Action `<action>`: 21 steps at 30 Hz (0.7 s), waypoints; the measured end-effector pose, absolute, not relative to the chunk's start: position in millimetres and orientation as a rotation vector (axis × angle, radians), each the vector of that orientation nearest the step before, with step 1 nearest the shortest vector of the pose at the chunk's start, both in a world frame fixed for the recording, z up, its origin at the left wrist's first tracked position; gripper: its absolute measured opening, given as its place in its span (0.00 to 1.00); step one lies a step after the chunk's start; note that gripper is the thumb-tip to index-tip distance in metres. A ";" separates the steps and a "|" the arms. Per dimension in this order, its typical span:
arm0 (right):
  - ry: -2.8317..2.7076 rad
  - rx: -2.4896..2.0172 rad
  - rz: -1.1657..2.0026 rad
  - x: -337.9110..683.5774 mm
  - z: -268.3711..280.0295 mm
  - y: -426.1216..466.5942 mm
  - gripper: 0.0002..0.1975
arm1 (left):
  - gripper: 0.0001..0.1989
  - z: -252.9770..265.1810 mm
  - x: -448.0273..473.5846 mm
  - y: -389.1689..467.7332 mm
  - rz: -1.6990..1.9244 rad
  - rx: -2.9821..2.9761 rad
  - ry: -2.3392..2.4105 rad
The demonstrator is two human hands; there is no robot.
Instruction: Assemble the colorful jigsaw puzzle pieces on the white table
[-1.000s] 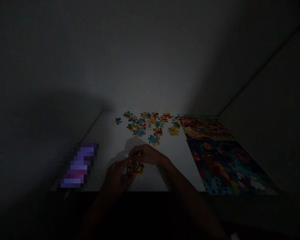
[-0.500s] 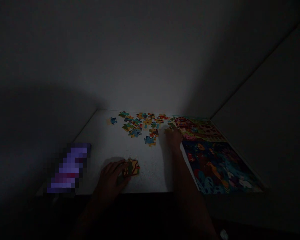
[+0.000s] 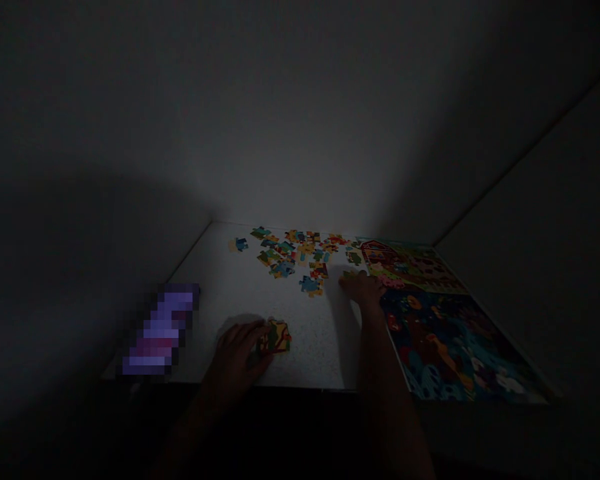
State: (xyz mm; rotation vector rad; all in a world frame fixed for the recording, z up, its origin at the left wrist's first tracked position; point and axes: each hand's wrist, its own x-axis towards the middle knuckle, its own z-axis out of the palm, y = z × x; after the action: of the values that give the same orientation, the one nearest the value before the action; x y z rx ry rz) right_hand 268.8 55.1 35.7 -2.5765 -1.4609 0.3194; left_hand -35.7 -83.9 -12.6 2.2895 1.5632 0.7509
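Observation:
On the near part of the white table my left hand (image 3: 243,343) is closed on the left side of some joined puzzle pieces (image 3: 279,338), yellow, green and red-brown, lying flat. Farther right, my right hand (image 3: 363,287) has its fingers closed at a yellow-green puzzle piece (image 3: 349,275), mostly covered by the fingertips. Loose puzzle pieces (image 3: 283,269) in blue, green, yellow and red lie scattered along the back half. A blue and yellow piece (image 3: 311,286) sits between my hands, and a green one (image 3: 354,257) lies just beyond my right hand.
Two colourful picture sheets cover the right side: a farm scene (image 3: 415,270) at the back and a dark blue scene (image 3: 443,350) in front. A phone-like screen (image 3: 155,333), pixelated, stands at the left edge. Walls (image 3: 300,133) border the table. The light is dim.
My right hand has drawn back a little toward me with the yellow-green puzzle piece, uncovering the green one behind it. My left hand stays on the joined pieces. The view has shifted slightly.

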 end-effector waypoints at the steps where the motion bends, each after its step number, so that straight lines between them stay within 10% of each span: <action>1: -1.456 -2.594 0.331 270.3 36.5 54.3 0.33 | 0.20 -11.9 -35.6 -84.1 0.756 2.282 1.569; 10: -1.403 -2.580 0.447 285.6 36.0 54.7 0.43 | 0.22 -8.0 -31.8 -86.7 0.804 2.217 1.599; 17: -1.486 -1.899 0.733 275.6 29.5 58.2 0.13 | 0.25 -10.0 -31.6 -86.2 0.783 2.228 1.612; 21: -1.545 -1.313 1.244 248.8 32.2 56.9 0.15 | 0.26 -5.4 -28.6 -87.7 0.782 2.173 1.650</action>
State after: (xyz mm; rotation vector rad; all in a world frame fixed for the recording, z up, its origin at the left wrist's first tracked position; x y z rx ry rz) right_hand 248.8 56.9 32.2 -1.3130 -1.5453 1.2440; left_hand -28.6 -87.7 -5.4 2.1733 1.6500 0.7823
